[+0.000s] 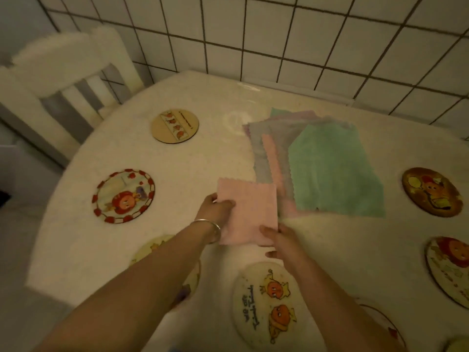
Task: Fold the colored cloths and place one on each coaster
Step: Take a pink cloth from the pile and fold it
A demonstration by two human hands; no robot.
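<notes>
A folded pink cloth [250, 210] lies on the table in front of me. My left hand [215, 210], with a bangle on the wrist, grips its left edge. My right hand [279, 241] pinches its lower right corner. Behind it, a fanned pile of flat cloths has a green cloth [335, 171] on top, with pink and lilac ones beneath. Round picture coasters ring the table: one at far left [175, 125], a red-rimmed one [123, 196], one near me [264, 303], one partly under my left arm [152, 248], and two at right [431, 191] [449, 270].
The white table [177, 163] stands against a tiled wall [279, 39]. A white chair [68, 80] is at the far left corner. Another coaster edge [383, 323] shows at the lower right, partly behind my right arm.
</notes>
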